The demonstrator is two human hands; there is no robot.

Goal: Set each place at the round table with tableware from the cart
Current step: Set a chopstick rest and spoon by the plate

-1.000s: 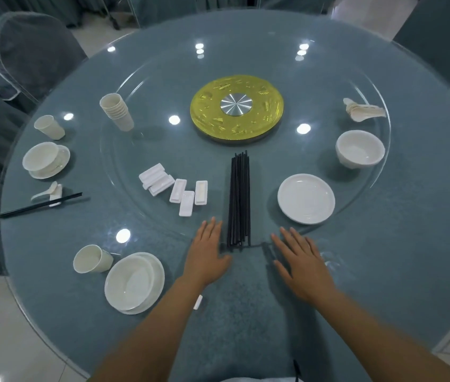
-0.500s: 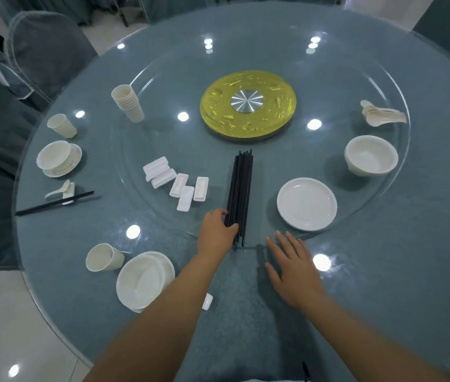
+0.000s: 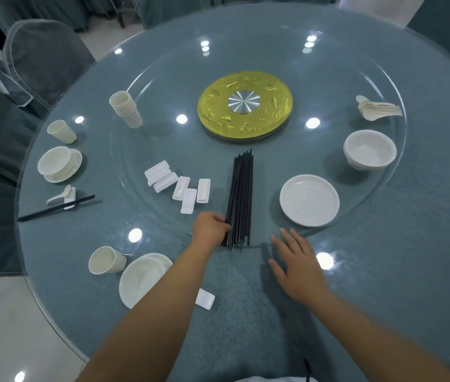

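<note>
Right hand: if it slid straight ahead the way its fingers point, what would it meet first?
The right hand lies flat and open, fingers aimed forward and slightly left. The first thing on that line looks like the lazy Susan's glass edge, then bare glass between the chopstick bundle and the white plate; depth is uncertain.

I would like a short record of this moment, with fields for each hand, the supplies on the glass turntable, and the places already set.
left hand: curled on the near end of the chopstick bundle
right hand: open, fingers spread, over the table
turntable supplies: cup stack, chopstick rests, plate, bowl, spoons
far left place: cup, bowl on saucer, spoon, chopsticks on a rest
near left place: cup, bowl on plate, one rest; no chopsticks
</note>
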